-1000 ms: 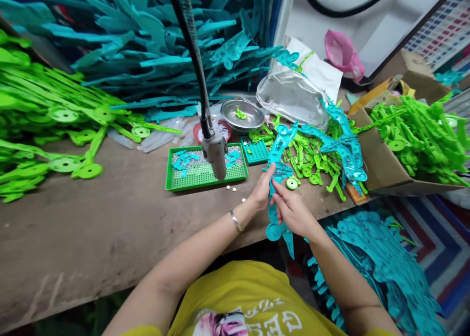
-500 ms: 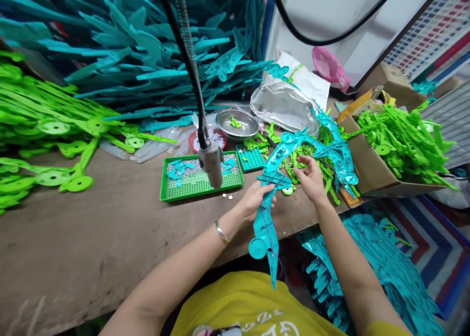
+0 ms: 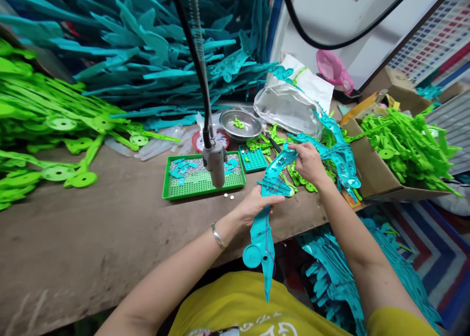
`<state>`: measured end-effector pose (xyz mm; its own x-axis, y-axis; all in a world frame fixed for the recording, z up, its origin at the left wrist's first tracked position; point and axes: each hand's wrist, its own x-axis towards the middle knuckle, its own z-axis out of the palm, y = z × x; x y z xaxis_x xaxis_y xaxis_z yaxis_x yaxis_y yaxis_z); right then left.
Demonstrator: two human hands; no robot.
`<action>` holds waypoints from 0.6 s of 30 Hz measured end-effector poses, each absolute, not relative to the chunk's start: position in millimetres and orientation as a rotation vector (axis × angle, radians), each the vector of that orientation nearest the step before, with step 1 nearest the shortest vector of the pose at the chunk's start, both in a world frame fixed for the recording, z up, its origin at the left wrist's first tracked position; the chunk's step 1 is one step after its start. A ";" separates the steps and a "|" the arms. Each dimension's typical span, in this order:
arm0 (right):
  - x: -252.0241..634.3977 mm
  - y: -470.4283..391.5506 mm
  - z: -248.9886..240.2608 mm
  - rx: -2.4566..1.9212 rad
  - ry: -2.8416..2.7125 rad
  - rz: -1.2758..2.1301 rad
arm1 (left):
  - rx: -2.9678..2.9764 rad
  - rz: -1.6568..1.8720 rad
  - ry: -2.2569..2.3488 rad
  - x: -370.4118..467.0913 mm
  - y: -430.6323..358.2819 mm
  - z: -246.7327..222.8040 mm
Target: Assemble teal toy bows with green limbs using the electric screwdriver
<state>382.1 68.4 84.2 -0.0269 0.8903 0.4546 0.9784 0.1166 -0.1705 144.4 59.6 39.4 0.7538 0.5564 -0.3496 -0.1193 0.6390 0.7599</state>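
Note:
A long turquoise plastic piece (image 3: 261, 233), curved and bow-like, with a round disc near its lower end and thin dark red wire or string along it, slants over the table's front edge. Closed around its middle is my left hand (image 3: 257, 206), thumb lying across the top. My right hand (image 3: 309, 164) has its fingers bent over the far upper end of the same piece. Just beyond the right hand lies another turquoise piece (image 3: 340, 157), wrapped with similar wire, on top of bright green plastic parts (image 3: 303, 179).
A green perforated tray (image 3: 201, 191) with small turquoise bits stands below a hanging tool (image 3: 215, 167). Behind are a metal bowl (image 3: 240, 123) and a small teal tray (image 3: 253, 160). A cardboard box (image 3: 370, 172) of green parts is at right; turquoise pieces (image 3: 147, 47) are heaped at back.
My right hand has moved from beside the turquoise piece to its upper end and closed there. The piece's lower tip has swung slightly left and nearer. My left hand keeps its hold.

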 end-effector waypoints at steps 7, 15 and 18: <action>374.0 42.2 68.0 -1.658 -1.442 -0.142 | 0.702 0.433 0.720 157.2 62.5 41.5; 304.4 -28.4 10.6 -1.392 -0.840 1.253 | 0.571 0.457 0.746 169.5 75.5 51.6; 300.4 -49.1 15.3 -1.304 -0.835 1.614 | 0.534 0.476 0.752 172.0 78.0 53.3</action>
